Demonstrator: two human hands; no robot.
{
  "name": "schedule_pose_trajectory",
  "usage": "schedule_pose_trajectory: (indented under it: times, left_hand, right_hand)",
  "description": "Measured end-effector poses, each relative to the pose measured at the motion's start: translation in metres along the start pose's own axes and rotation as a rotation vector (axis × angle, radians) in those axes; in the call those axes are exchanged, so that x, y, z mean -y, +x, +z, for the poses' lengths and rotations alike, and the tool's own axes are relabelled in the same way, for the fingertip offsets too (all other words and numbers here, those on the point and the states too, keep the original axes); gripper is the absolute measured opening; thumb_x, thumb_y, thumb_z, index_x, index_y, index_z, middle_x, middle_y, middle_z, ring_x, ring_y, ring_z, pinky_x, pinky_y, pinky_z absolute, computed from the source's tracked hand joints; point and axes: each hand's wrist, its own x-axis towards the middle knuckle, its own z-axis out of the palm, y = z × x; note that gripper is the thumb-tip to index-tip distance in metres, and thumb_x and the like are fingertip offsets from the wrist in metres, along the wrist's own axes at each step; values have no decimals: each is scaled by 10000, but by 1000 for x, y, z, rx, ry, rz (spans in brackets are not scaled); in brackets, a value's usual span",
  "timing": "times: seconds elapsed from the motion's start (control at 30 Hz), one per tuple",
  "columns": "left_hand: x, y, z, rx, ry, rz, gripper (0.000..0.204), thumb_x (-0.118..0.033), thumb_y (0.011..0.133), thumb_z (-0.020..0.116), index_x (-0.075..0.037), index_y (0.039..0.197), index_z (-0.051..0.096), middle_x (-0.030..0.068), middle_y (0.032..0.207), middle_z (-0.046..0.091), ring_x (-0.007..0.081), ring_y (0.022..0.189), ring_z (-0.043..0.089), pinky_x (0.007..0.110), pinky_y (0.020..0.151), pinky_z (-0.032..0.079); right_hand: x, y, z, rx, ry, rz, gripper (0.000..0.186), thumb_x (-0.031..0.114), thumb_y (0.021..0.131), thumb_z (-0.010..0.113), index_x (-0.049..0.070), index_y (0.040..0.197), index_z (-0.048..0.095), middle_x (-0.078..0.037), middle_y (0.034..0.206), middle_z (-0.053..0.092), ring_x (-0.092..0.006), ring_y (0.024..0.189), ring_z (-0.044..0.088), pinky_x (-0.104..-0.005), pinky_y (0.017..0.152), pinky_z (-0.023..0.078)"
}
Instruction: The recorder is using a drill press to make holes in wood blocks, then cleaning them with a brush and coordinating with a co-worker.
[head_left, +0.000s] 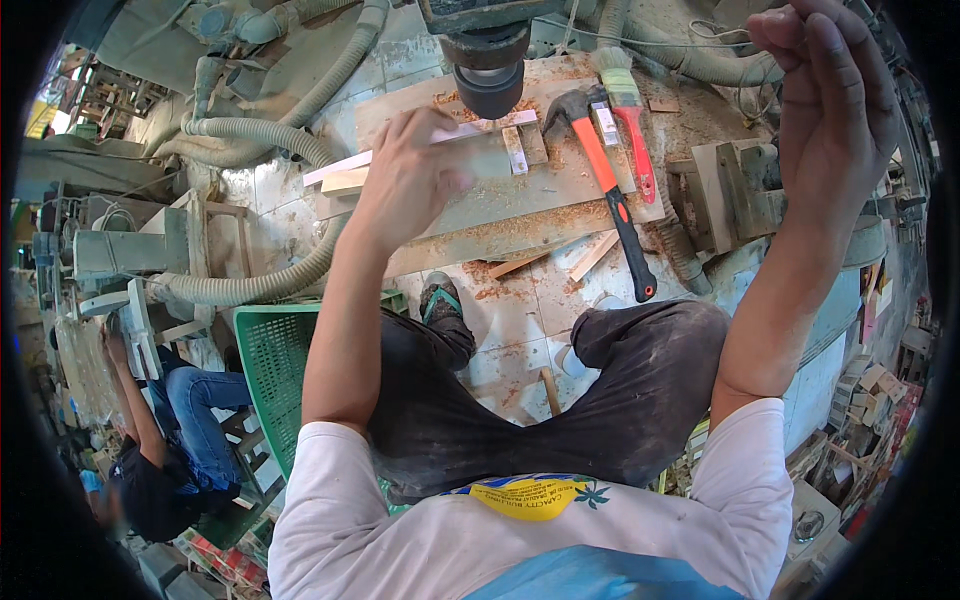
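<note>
My left hand (410, 170) presses on a long pale wooden strip (335, 165) lying across the sawdust-covered wooden work table (520, 215), right under the dark drill-press head (488, 70). My right hand (825, 95) is raised at the upper right with its fingers curled; whether it grips a handle there is hidden. Two small wood blocks (522, 148) lie just right of my left hand.
A hammer with an orange and black handle (615, 195) and a red-handled brush (630, 115) lie on the table. Grey ribbed hoses (260, 135) curve at the left. A green plastic crate (275, 365) stands beside my knee. Another person (165, 440) sits at lower left.
</note>
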Motion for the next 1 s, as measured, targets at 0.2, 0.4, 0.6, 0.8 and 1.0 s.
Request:
schedule_pose_trajectory:
  times: [0.2, 0.4, 0.6, 0.8, 1.0]
  left_hand:
    - [-19, -32, -27, 116, -98, -34, 282, -54, 785, 819, -88, 1066, 812, 123, 1272, 631, 367, 1238, 599, 464, 1066, 465]
    - [6, -29, -31, -29, 49, -151, 306, -67, 803, 827, -65, 1107, 787, 134, 1218, 646, 365, 1149, 629, 479, 1010, 489]
    - [18, -30, -27, -61, 50, -162, 319, -84, 816, 832, -37, 1127, 776, 141, 1174, 662, 374, 1083, 651, 476, 965, 509]
    - [16, -26, -20, -110, 123, -206, 313, -88, 815, 832, -51, 1121, 780, 126, 1178, 662, 364, 1100, 650, 471, 979, 501]
    - [8, -6, 8, -172, 82, -125, 313, -101, 809, 825, -75, 1119, 794, 92, 1146, 661, 332, 1145, 629, 464, 1066, 463]
  right_hand:
    - [1, -7, 1, 745, -224, 466, 217, 176, 1001, 721, -5, 1117, 752, -83, 976, 754, -176, 909, 738, -310, 830, 579]
    - [-49, -103, 58, 1091, -787, 48, 719, 595, 1018, 596, 113, 1547, 525, -177, 1636, 425, -401, 1547, 349, -560, 1262, 308]
    - [-72, -133, 56, 1172, -831, -8, 874, 744, 1005, 473, 143, 1638, 421, -156, 1756, 241, -405, 1627, 200, -620, 1304, 193]
    - [-71, -122, 68, 1048, -987, -10, 800, 709, 1025, 474, 128, 1573, 512, -208, 1721, 299, -425, 1617, 220, -625, 1296, 194]
    - [-70, -110, 59, 909, -871, 34, 626, 556, 1032, 586, 97, 1456, 597, -215, 1671, 385, -441, 1600, 255, -634, 1280, 223]
